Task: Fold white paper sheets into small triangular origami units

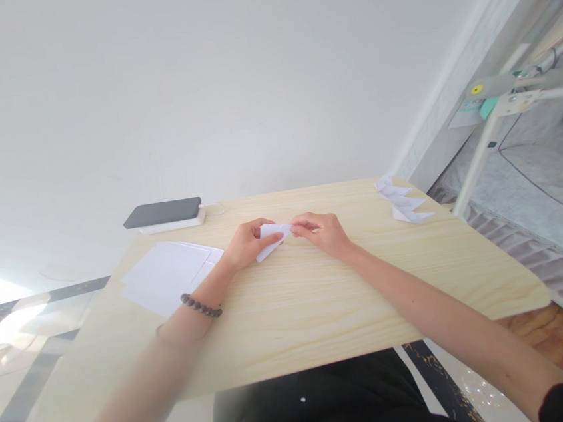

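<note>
Between my two hands is a small piece of folded white paper [266, 231], held just above the middle of the table. My left hand [251, 244] grips its left part, with the thumb lying across the front. The fingertips of my right hand [319, 229] pinch its narrow right end. Some of the folds are hidden behind my fingers. Left of my left hand, a stack of white paper sheets [162, 274] lies flat on the table. Several folded paper pieces with pointed tips [404, 203] sit in a row at the table's far right.
A dark phone [165, 212] rests on a white block [175, 225] at the back left, with a white cable [215, 206] beside it. The light wooden table [312, 308] meets a white wall [248, 80]. A white metal frame [481, 150] stands off to the right.
</note>
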`<state>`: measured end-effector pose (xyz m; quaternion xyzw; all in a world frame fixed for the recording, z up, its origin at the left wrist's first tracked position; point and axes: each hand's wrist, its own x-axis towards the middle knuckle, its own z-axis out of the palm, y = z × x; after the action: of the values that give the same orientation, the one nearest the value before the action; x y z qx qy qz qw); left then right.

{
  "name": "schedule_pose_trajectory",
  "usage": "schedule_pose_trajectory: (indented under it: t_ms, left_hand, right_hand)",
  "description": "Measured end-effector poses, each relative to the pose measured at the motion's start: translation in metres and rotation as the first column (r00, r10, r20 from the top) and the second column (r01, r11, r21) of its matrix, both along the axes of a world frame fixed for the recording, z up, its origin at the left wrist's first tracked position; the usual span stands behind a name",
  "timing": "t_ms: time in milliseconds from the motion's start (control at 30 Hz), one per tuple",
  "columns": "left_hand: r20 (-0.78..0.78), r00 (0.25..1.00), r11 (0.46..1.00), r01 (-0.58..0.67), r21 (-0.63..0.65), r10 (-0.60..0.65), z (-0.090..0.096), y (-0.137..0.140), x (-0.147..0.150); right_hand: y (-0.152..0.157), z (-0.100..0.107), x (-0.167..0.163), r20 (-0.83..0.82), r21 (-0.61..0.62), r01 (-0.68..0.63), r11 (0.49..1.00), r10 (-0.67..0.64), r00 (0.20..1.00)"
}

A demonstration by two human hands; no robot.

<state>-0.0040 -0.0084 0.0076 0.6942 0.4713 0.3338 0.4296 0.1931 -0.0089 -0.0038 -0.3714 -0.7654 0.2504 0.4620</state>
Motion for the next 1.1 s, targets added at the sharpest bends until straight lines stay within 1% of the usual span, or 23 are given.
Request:
schedule_pose_trajectory:
  t_ms: [100,200,267,333,400,467,533,700,833,967,1033,1100]
  left_hand:
    - [0.039,0.999,1.0,0.028,0.007,-0.028,0.001,0.001,-0.001]
    - [-0.012,0.999,0.999,0.038,0.037,-0.037,0.001,0.001,-0.003]
    - [-0.054,0.998,0.999,0.042,0.028,-0.04,0.001,0.002,-0.004]
    - [-0.066,0.997,0.999,0.043,-0.024,-0.045,0.002,0.002,-0.006]
    - [-0.043,0.997,0.992,0.059,-0.11,-0.065,0.004,0.003,-0.007]
    - [0.002,0.995,0.977,0.103,-0.189,-0.104,0.006,0.004,-0.009]
    - [0.036,0.989,0.963,0.148,-0.224,-0.144,0.008,0.005,-0.012]
    - [0.032,0.977,0.956,0.211,-0.202,-0.209,0.01,0.005,-0.015]
    - [0.006,0.981,0.964,0.19,-0.185,-0.193,0.009,0.005,-0.014]
    - [-0.037,0.987,0.973,0.149,-0.179,-0.158,0.008,0.005,-0.012]
    - [-0.074,0.989,0.982,0.112,-0.149,-0.125,0.007,0.005,-0.01]
    - [-0.1,0.992,0.993,0.073,-0.091,-0.082,0.006,0.004,-0.008]
  right_hand:
    - [-0.002,0.002,-0.001,0.027,0.047,-0.028,0.998,0.027,0.999]
    - [-0.004,0.002,-0.002,0.042,0.071,-0.065,0.995,0.062,0.997]
    - [-0.006,0.002,-0.004,0.051,0.083,-0.08,0.993,0.076,0.996]
    - [-0.009,0.003,-0.005,0.066,0.098,-0.08,0.992,0.073,0.995]
    - [-0.011,0.004,-0.007,0.088,0.126,-0.08,0.989,0.069,0.994]
    - [-0.013,0.005,-0.009,0.118,0.158,-0.089,0.983,0.071,0.991]
    - [-0.013,0.006,-0.01,0.145,0.185,-0.1,0.978,0.073,0.987]
    - [-0.012,0.005,-0.008,0.193,0.209,-0.116,0.971,0.075,0.978]
    - [-0.011,0.004,-0.007,0.221,0.22,-0.147,0.964,0.097,0.97]
    - [-0.011,0.005,-0.007,0.218,0.174,-0.17,0.97,0.131,0.967]
    - [-0.011,0.005,-0.007,0.196,0.106,-0.178,0.978,0.155,0.968]
    - [-0.011,0.005,-0.008,0.154,0.011,-0.164,0.986,0.161,0.975]
